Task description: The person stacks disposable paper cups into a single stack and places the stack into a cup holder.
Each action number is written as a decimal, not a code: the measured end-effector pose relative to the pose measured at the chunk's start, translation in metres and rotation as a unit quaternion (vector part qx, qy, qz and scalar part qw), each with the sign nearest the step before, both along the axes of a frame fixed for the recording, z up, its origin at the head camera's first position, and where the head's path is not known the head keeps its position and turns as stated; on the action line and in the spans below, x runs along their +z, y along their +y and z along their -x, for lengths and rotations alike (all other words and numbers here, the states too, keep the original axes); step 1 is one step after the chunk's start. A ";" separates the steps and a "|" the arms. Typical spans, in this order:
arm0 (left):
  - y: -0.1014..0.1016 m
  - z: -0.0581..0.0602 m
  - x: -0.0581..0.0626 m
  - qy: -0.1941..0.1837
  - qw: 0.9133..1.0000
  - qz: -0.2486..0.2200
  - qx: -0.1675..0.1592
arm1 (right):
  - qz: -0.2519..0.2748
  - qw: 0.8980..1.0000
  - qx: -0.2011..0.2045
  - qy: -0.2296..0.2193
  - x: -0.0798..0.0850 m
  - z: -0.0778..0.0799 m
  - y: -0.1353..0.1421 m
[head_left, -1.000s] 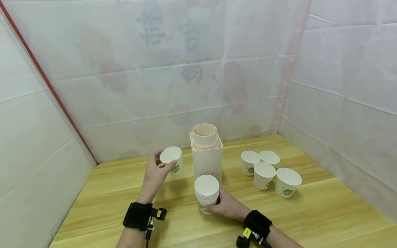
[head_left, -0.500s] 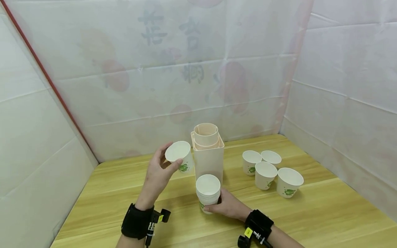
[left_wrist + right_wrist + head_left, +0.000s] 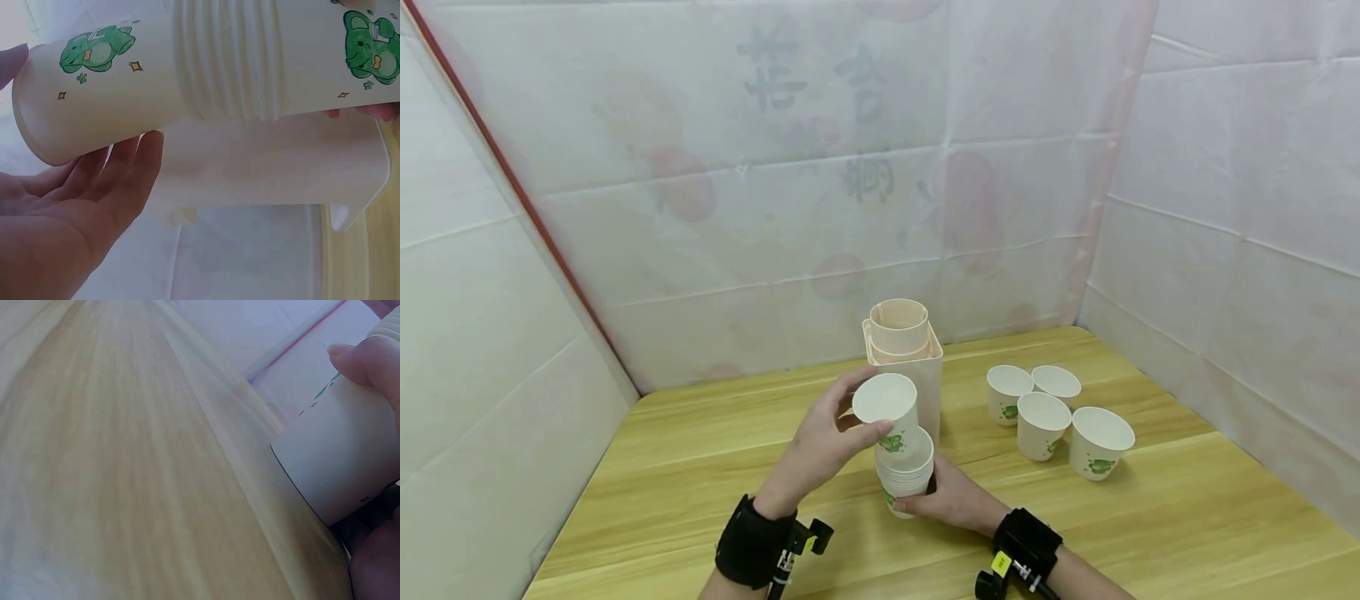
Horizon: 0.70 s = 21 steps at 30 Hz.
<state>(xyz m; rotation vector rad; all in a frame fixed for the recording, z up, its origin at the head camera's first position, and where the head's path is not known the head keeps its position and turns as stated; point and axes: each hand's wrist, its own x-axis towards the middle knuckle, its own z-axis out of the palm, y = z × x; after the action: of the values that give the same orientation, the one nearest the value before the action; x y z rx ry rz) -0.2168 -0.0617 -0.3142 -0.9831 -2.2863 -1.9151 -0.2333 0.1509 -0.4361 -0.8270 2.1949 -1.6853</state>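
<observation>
My left hand (image 3: pixel 829 439) holds a white paper cup (image 3: pixel 886 402) with a green printed animal, thumb on its near side and fingers behind. The cup's base sits at the mouth of a stack of nested paper cups (image 3: pixel 904 477); the left wrist view shows the cup (image 3: pixel 119 87) lined up with the ribbed rims of the stack (image 3: pixel 228 59). Low on that stack, my right hand (image 3: pixel 953 498) grips its side, with the thumb across the front. In the right wrist view the bottom of the stack (image 3: pixel 340 447) meets the table.
Behind the stack stands a cream square holder (image 3: pixel 928 392) with a round tube (image 3: pixel 898 325) in its top. Several single paper cups (image 3: pixel 1041 425) stand upright to the right on the wooden table (image 3: pixel 700 467). White sheeting (image 3: pixel 760 217) hangs behind and at both sides.
My left hand has lifted the cup off the table at the left and carried it right, over the stack. My right hand keeps its grip on the stack in the same place.
</observation>
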 end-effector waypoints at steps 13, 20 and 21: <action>0.009 0.004 -0.012 0.009 0.996 0.091 -0.025 | 0.010 1.000 0.007 -0.005 0.000 0.001 0.000; 0.012 0.007 -0.019 0.021 0.991 0.122 -0.056 | 0.016 1.000 0.004 -0.009 -0.001 0.001 0.000; 0.012 0.008 -0.020 0.017 0.990 0.125 -0.060 | 0.016 1.000 0.002 -0.008 -0.001 0.001 0.000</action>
<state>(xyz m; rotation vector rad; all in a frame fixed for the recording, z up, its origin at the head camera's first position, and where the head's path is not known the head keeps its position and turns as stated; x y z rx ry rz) -0.2247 -0.0500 -0.3340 -1.1923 -2.5482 -1.6603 -0.2338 0.1510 -0.4370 -0.8224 2.1587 -1.7227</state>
